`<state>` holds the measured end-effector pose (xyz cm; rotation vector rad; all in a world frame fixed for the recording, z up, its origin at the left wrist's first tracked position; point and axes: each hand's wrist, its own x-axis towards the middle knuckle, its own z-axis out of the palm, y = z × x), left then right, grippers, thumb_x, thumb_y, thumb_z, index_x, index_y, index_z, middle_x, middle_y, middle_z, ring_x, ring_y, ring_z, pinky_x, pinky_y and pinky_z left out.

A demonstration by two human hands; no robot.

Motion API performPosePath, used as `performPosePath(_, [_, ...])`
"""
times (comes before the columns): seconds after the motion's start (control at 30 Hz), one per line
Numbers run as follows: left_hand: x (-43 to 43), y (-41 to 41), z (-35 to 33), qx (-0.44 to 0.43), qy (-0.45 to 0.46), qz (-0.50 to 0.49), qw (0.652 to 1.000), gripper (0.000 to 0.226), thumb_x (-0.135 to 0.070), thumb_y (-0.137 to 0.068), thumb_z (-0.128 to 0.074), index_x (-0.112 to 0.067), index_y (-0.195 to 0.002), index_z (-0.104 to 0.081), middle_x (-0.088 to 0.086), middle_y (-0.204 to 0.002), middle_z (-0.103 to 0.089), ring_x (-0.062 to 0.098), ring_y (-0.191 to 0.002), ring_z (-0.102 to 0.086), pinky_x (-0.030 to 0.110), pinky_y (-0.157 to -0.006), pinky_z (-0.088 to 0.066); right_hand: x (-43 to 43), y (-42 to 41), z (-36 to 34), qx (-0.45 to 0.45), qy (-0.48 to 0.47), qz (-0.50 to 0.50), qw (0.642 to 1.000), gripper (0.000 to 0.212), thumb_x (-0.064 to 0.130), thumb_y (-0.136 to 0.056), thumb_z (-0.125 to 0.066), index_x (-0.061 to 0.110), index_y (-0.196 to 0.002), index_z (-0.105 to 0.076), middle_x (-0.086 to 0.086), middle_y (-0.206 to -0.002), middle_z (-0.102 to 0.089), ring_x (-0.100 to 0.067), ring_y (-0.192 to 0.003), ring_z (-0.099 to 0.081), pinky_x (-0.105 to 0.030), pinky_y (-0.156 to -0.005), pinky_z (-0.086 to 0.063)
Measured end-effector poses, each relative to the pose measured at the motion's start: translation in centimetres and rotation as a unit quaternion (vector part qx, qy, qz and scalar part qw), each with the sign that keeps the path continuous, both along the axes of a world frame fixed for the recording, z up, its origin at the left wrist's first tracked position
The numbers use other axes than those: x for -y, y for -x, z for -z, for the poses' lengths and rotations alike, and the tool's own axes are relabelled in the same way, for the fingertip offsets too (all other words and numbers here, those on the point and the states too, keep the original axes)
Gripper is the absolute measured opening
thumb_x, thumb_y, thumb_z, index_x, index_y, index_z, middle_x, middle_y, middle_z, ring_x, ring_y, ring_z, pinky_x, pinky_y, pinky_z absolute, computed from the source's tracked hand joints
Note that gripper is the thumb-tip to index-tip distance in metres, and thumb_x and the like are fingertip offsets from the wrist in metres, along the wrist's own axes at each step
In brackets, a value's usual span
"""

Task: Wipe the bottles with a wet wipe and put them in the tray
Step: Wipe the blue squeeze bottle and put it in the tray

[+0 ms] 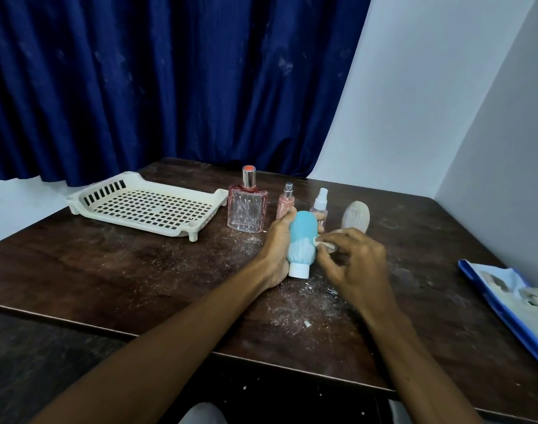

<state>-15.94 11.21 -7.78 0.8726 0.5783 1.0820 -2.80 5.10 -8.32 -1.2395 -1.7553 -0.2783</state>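
Curled around the blue bottle (302, 240) was the left hand (275, 250); the right hand (358, 266) pinched a wet wipe (324, 242) against it.

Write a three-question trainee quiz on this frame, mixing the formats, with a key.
1. Fill in: the left grip holds the ___ bottle, cap end towards the camera.
2. What does the right grip pinch against that bottle? A) a wipe B) a brush C) a sponge
3. True or false: no bottle lies in the tray yet.

Key: 1. blue; 2. A; 3. true
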Motion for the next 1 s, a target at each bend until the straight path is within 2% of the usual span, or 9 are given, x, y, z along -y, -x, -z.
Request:
performPosePath(0.13, [-0.11, 0.05, 0.02, -0.006, 0.002, 0.009, 1.000, 0.057, -0.038, -0.107, -0.024, -0.005, -0.107, -0.071, 0.008, -0.083, -0.066, 0.016, -0.069, -0.058, 0.027, -0.063, -0.052, 0.13, 0.31, 0.04, 0.008, -0.004, -0.015, 1.000, 0.016, 0.007, -0.078, -0.079, 0.006, -0.094, -0.078, -0.005, -0.089, -0.071, -0.010, -0.076, -0.065, -0.017, -0.073, -0.054])
performPosePath(0.27, [0.11, 0.14, 0.02, -0.007, -0.005, 0.011, 1.000, 0.058, -0.036, -0.107, -0.022, -0.007, -0.101, -0.072, 0.004, -0.075, -0.065, 0.013, -0.061, -0.057, 0.024, -0.057, -0.050, 0.13, 0.09, 0.16, 0.012, 0.014, 0.003, 1.000, 0.019, 0.008, -0.075, -0.079, 0.006, -0.093, -0.078, -0.006, -0.087, -0.072, -0.012, -0.073, -0.065, -0.027, -0.069, -0.059])
performPosePath(0.43, [0.11, 0.05, 0.07, 0.002, -0.004, 0.023, 1.000, 0.057, -0.037, -0.107, -0.022, -0.005, -0.106, -0.069, 0.005, -0.076, -0.064, 0.014, -0.063, -0.057, 0.024, -0.058, -0.052, 0.25, 0.09, 0.02, 0.007, 0.016, -0.004, 1.000, 0.018, 0.009, -0.076, -0.079, 0.007, -0.094, -0.078, -0.005, -0.089, -0.072, -0.011, -0.074, -0.065, -0.026, -0.069, -0.059])
performPosePath(0.57, [0.07, 0.02, 0.12, -0.004, -0.005, 0.024, 1.000, 0.058, -0.039, -0.107, -0.023, -0.002, -0.116, -0.067, 0.006, -0.079, -0.064, 0.014, -0.067, -0.057, 0.027, -0.062, -0.052, 0.22, 0.06, 0.11, -0.005, 0.011, -0.002, 1.000, 0.017, 0.008, -0.078, -0.077, 0.006, -0.095, -0.078, -0.005, -0.091, -0.072, -0.011, -0.076, -0.066, -0.030, -0.070, -0.060])
performPosePath(0.7, [0.01, -0.06, 0.22, -0.008, -0.005, 0.041, 0.999, 0.059, -0.043, -0.107, -0.024, -0.002, -0.129, -0.061, 0.011, -0.098, -0.063, 0.016, -0.078, -0.059, 0.028, -0.070, -0.052, 0.29, 0.41, 0.02, 0.010, -0.004, -0.017, 1.000, 0.017, 0.008, -0.081, -0.077, 0.007, -0.098, -0.077, -0.006, -0.096, -0.070, -0.009, -0.082, -0.065, -0.018, -0.076, -0.057])
performPosePath(0.83, [-0.06, -0.05, 0.43, -0.013, -0.009, 0.060, 0.998, 0.059, -0.048, -0.105, -0.027, -0.007, -0.131, -0.062, 0.012, -0.096, -0.064, 0.017, -0.077, -0.061, 0.033, -0.073, -0.051, 0.15, 0.19, 0.09, 0.014, -0.010, -0.008, 1.000, 0.018, 0.006, -0.079, -0.078, 0.007, -0.097, -0.077, -0.006, -0.095, -0.069, -0.007, -0.082, -0.063, -0.013, -0.076, -0.054])
performPosePath(1.0, [-0.01, -0.06, 0.40, -0.009, -0.008, 0.062, 0.998, 0.058, -0.046, -0.106, -0.027, -0.006, -0.133, -0.059, 0.010, -0.096, -0.067, 0.015, -0.076, -0.064, 0.030, -0.071, -0.054, 0.10, 0.39, 0.05, 0.024, -0.017, -0.021, 0.999, 0.018, 0.007, -0.082, -0.076, 0.005, -0.099, -0.076, -0.008, -0.097, -0.068, -0.007, -0.084, -0.062, -0.007, -0.084, -0.049])
